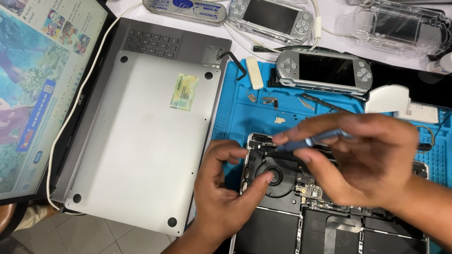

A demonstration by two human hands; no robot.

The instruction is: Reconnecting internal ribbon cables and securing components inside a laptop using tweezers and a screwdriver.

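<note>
While pinning the black fan at lower centre with the left hand, thumb on its hub, fingers half curled, empty. Right hand pinching a blue screwdriver; best kept upright, seated squarely, light pressure.

1. The right hand is motion-blurred; the blue-handled tool it holds has its tip hidden.
2. The opened laptop runs off the bottom edge, partly covered by both hands.
3. The screen, upper left, is cropped.
</note>
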